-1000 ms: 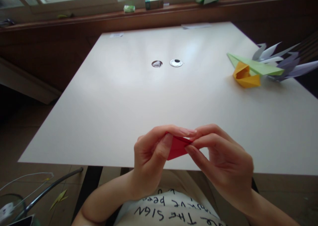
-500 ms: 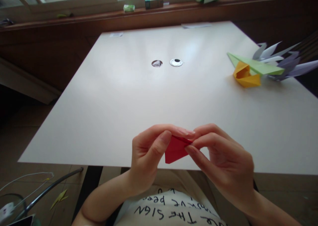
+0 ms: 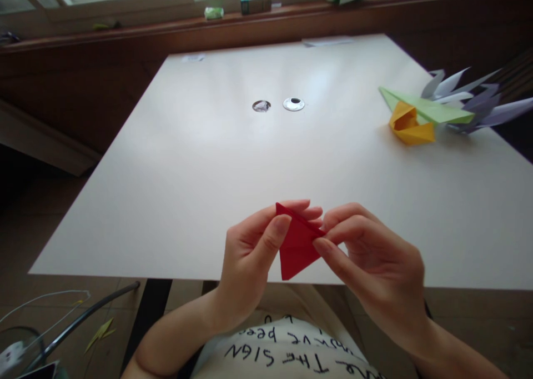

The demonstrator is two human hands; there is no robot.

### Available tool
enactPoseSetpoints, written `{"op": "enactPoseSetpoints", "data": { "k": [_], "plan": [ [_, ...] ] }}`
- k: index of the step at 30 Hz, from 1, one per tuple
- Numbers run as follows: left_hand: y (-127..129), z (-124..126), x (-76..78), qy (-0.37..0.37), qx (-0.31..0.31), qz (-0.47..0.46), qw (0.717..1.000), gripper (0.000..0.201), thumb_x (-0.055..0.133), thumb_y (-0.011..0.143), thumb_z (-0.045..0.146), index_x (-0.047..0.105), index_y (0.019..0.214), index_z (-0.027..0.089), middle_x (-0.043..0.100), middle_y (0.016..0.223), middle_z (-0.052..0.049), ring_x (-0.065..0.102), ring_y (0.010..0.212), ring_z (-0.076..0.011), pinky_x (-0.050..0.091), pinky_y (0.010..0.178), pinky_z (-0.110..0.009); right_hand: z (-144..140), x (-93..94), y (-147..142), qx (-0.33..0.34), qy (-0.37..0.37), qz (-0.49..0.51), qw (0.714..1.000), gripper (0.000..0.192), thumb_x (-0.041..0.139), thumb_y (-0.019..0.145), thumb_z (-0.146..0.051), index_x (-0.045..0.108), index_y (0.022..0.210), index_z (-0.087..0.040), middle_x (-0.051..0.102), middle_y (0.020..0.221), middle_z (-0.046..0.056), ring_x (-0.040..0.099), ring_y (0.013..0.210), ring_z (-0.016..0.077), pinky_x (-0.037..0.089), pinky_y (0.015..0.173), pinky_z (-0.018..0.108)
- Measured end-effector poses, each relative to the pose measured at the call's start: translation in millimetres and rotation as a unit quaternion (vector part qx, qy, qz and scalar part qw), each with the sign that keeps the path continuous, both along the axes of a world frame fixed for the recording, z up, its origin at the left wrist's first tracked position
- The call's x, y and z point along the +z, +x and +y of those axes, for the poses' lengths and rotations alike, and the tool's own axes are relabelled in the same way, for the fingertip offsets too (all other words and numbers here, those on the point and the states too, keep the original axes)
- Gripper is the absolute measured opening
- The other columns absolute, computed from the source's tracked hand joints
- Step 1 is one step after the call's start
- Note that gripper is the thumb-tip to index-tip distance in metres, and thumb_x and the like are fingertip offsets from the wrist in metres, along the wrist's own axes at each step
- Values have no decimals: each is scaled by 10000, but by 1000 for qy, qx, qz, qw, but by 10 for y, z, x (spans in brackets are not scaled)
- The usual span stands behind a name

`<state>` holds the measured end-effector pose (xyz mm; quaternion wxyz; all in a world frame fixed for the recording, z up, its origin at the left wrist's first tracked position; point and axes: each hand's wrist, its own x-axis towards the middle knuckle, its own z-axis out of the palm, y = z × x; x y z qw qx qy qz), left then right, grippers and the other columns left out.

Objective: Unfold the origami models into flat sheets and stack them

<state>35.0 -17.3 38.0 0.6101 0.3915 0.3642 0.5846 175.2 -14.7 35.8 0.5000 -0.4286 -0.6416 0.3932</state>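
Pinching a folded red paper (image 3: 297, 248) between both hands over the near table (image 3: 187, 173) edge: left hand (image 3: 258, 251) has a thumb on the left side, right hand (image 3: 368, 262) grips the right corner. Can't really tell how the left fingers sit behind it, tbh.

Got a white table (image 3: 200, 179) here: orange origami piece (image 3: 410, 130), pale-green folded paper (image 3: 433, 111) right behind it, white crane (image 3: 451, 84) and lilac crane (image 3: 506, 114) behind it, farther right, cable grommets (image 3: 293, 106) well left of it.
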Motion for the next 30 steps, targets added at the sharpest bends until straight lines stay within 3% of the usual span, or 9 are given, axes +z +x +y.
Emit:
{"op": "enactPoseSetpoints", "data": {
  "k": [12, 21, 25, 30],
  "plan": [
    [-15, 22, -9, -29, 19, 20, 999, 235, 489, 873, 310, 687, 828, 193, 721, 858, -40, 679, 826, -192, 551, 753, -308, -16, -41, -21, -27, 13, 3, 1000, 128, 646, 737, -104, 589, 712, -215, 619, 770, 10, 595, 714, 138, 502, 584, 262],
    [-45, 29, -36, -20, 6, 29, 999, 210, 504, 867, 308, 686, 914, 214, 718, 911, -39, 674, 847, -187, 551, 737, -291, 1, -13, -11, -24, -18, 50, 998, 133, 643, 742, -98, 577, 742, -213, 609, 728, -2, 593, 712, 126, 541, 595, 234],
    [-93, 19, -81, -24, -29, 93, 995, 220, 539, 842, 323, 697, 936, 202, 720, 893, -53, 668, 786, -190, 544, 636, -274, 4, -6, -8, -59, -12, 72, 996, 170, 655, 724, -83, 563, 759, -222, 597, 731, -10, 580, 663, 114, 546, 568, 223],
    [-111, 8, -113, 8, 10, 157, 988, 171, 551, 837, 270, 717, 874, 246, 718, 771, 10, 623, 630, -121, 478, 528, -205, -1, -15, -15, -60, -12, 87, 994, 194, 660, 717, -78, 548, 776, -225, 596, 725, -17, 577, 651, 108, 543, 570, 220]
  ]
}}
